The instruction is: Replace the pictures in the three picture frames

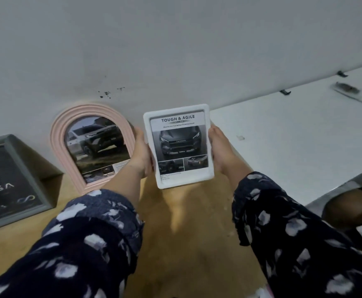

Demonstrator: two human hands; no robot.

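Dark flower-print sleeves (94, 239) nearest, reaching far toward the wall. Held upright between both hands: white frame (179, 145) with a car print, left hand (142, 154) clasped along its left edge, right hand (218, 151) along its right, fingers behind, above the wooden tabletop (184, 233). Just left, pink arched frame (92, 145) leaned on the wall; farther left, grey frame (14, 181). Right, white surface (294, 147).

Grey picture frame (10, 181) cut off by the left edge, its lettering partly lost. Fingers of both hands hidden behind the white picture frame (178, 145), whose small caption text is unreadable.
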